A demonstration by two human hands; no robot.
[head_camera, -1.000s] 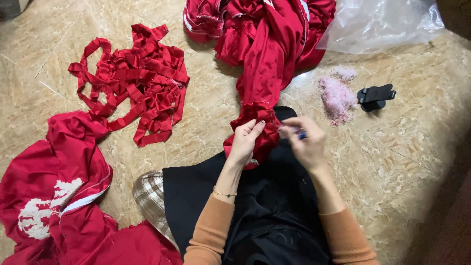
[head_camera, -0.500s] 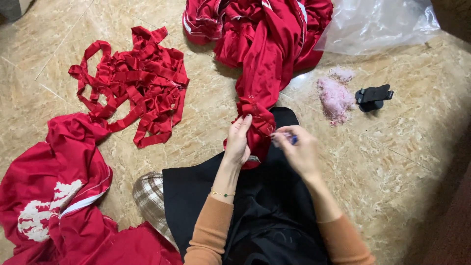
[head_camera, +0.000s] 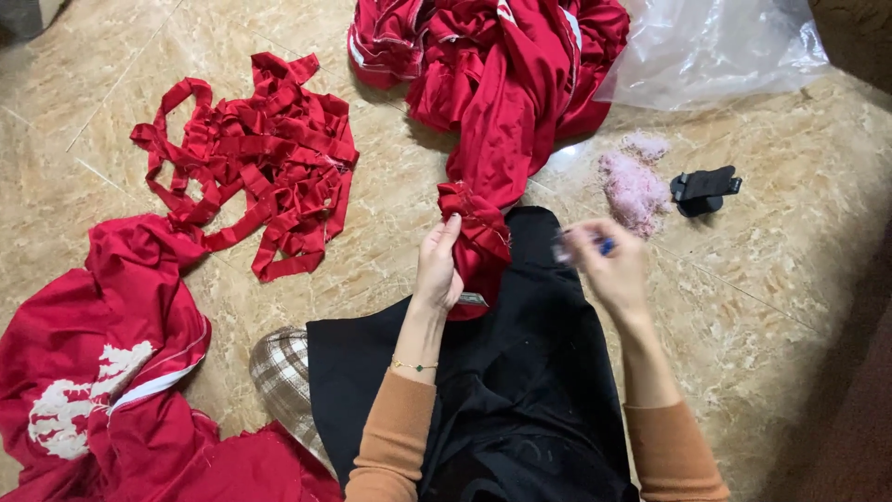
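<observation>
On the tiled floor, seated, black apron over the lap. Left hand closed around a bunched end of red cloth, thumb and fingers pinching the fold tight against the lap. That cloth runs up and away into a large red heap near the top of the view. Right hand blurred, just right of the bunched end and apart from it; fingers appear drawn together around a small blue-tipped tool, but whether the grip is firm cannot be told, nor what the tool is.

Around: pile of cut red strips to the left, another red garment with white print lower left, clear plastic bag upper right, tuft of pink fluff and a small black clip-like object to the right, well apart from both hands.

Risks, as judged: the tool sits near the left fingertips, so a quick pass could nick them. The heap's weight drags on the held end; a loose pinch would let it slip. Bunched layers could hide a seam, so a wrong layer might get caught.
</observation>
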